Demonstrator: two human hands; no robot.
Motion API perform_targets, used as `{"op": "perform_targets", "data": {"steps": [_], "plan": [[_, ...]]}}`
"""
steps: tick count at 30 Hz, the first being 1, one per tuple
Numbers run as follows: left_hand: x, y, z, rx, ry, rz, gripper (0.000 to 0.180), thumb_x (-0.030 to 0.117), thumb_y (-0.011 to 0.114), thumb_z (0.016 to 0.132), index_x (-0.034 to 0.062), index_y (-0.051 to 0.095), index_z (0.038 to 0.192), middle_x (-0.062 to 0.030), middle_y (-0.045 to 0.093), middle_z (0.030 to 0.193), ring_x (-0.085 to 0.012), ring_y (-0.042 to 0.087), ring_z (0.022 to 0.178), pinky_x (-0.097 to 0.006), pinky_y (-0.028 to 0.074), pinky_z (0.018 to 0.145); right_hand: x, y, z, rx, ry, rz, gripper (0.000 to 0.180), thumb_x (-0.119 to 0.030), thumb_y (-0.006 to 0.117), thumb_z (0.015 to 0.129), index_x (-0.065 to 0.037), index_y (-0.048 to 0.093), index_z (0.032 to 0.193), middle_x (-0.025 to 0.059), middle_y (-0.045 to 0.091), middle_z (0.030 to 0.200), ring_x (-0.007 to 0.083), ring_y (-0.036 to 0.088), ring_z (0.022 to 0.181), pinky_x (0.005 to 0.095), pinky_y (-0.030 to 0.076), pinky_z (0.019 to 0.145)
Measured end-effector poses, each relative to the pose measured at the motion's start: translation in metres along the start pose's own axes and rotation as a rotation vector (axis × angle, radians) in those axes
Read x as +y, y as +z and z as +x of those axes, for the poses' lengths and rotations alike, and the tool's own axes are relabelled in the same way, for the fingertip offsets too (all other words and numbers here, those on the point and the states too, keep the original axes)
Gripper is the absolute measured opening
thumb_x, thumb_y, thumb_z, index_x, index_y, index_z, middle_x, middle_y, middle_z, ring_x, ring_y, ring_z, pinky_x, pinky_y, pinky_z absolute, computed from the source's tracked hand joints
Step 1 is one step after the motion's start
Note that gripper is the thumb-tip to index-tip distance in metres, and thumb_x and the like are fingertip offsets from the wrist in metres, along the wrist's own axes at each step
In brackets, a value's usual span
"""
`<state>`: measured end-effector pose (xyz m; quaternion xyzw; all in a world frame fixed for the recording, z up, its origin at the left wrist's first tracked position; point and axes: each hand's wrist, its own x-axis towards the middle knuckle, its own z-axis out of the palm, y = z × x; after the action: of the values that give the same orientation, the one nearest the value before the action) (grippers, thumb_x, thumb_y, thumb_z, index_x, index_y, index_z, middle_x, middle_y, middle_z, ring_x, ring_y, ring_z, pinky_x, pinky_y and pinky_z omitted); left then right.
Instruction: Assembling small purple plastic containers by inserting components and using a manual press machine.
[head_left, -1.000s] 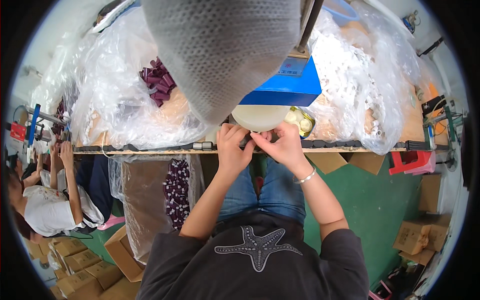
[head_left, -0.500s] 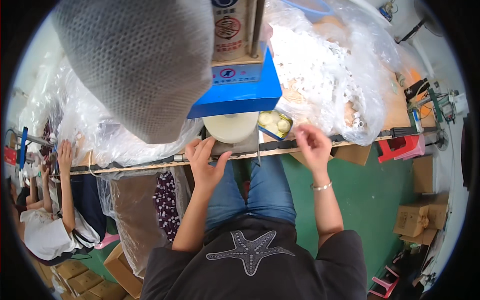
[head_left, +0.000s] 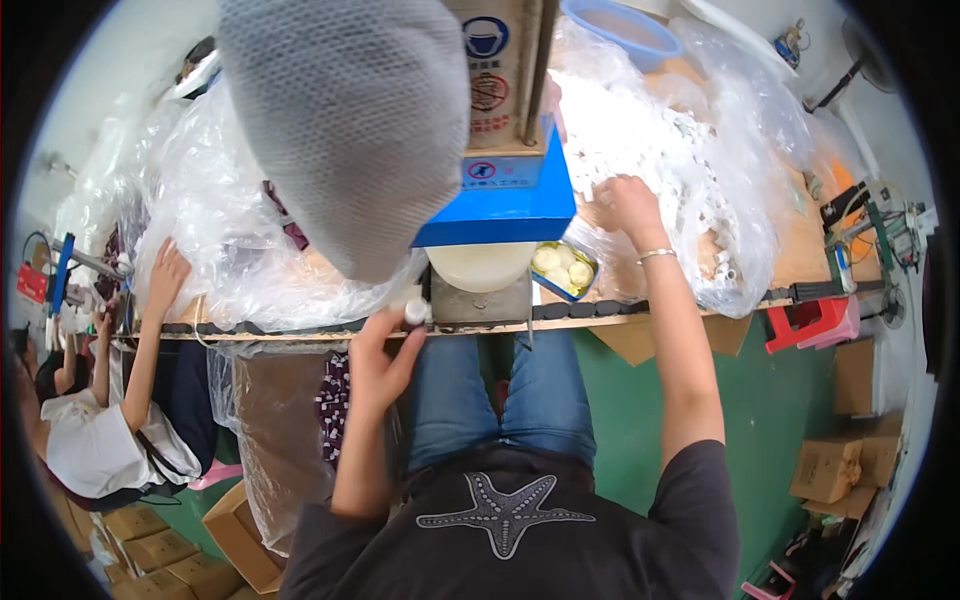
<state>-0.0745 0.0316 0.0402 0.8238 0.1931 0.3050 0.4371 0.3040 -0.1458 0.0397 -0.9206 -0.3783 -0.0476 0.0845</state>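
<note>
Left hand (head_left: 380, 350) pinches a small white cylindrical part (head_left: 414, 312) at the surface (head_left: 660, 305) edge; likely light, rigid, smooth, best gripped around the sides. Right hand (head_left: 622, 200) digs, fingers curled, into a bagged heap of white parts (head_left: 690, 170); grip unclear. Blue press (head_left: 505, 195) and yellow tray (head_left: 563, 270) crowd between.

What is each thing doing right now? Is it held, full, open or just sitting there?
left hand: closed on a small white piece at the table edge.
right hand: open, reaching into the white parts.
clear bag: open, full of white parts.
small tin: open, holding pale round pieces.
blue bowl: sitting at the back.
</note>
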Motion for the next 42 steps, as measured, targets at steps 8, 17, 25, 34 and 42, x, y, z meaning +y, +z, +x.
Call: {"op": "perform_targets", "data": {"steps": [8, 17, 25, 34, 42], "plan": [[-0.059, -0.150, -0.071, -0.665, -0.633, 1.013, 0.026, 0.025, 0.076, 0.077, 0.0014, 0.071, 0.087, -0.0195, 0.069, 0.079, -0.0360, 0.068, 0.079, -0.045, 0.054, 0.073, 0.018, 0.013, 0.000, 0.104, -0.218, -0.146, 0.016, -0.017, 0.067, 0.077, -0.010, 0.067, 0.091, 0.0076, 0.070, 0.092, 0.0293, 0.059, 0.094, 0.0395, 0.053, 0.078], [-0.060, -0.052, 0.109, 0.128, 0.402, 0.494, 0.023, 0.003, 0.062, 0.081, 0.0004, 0.068, 0.103, -0.0176, 0.069, 0.092, -0.0365, 0.064, 0.087, -0.041, 0.050, 0.078, -0.012, -0.005, -0.028, 0.302, -0.130, 0.492, 0.015, -0.014, 0.069, 0.085, -0.002, 0.062, 0.091, 0.0076, 0.064, 0.085, 0.0194, 0.059, 0.079, 0.0308, 0.048, 0.071], [-0.120, -0.036, 0.132, 0.074, 0.086, 0.372, 0.033, 0.001, 0.074, 0.069, 0.0053, 0.070, 0.102, -0.0124, 0.068, 0.088, -0.0268, 0.063, 0.077, -0.035, 0.049, 0.068, -0.143, -0.009, -0.115, -0.067, -0.227, 1.130, 0.014, -0.009, 0.071, 0.085, 0.001, 0.064, 0.091, 0.0038, 0.056, 0.076, 0.0119, 0.054, 0.071, 0.0264, 0.044, 0.062], [-0.033, -0.032, 0.065, 0.226, 0.280, 0.165, 0.039, -0.006, 0.074, 0.069, 0.0070, 0.070, 0.106, -0.0055, 0.067, 0.087, -0.0161, 0.054, 0.071, -0.027, 0.045, 0.065, -0.158, 0.007, -0.112, -0.029, -0.327, 0.866, 0.020, -0.017, 0.074, 0.081, 0.001, 0.065, 0.081, 0.0167, 0.060, 0.069, 0.0351, 0.059, 0.066, 0.0412, 0.046, 0.060], [-0.015, -0.004, 0.047, 0.162, 0.165, -0.167, 0.037, -0.009, 0.068, 0.076, 0.0023, 0.065, 0.111, -0.0092, 0.066, 0.092, -0.0159, 0.058, 0.077, -0.026, 0.047, 0.071, -0.155, 0.009, -0.121, -0.010, -0.336, 0.783, 0.020, -0.015, 0.075, 0.081, 0.000, 0.065, 0.091, 0.0162, 0.061, 0.092, 0.0321, 0.059, 0.075, 0.0394, 0.048, 0.064]]}}
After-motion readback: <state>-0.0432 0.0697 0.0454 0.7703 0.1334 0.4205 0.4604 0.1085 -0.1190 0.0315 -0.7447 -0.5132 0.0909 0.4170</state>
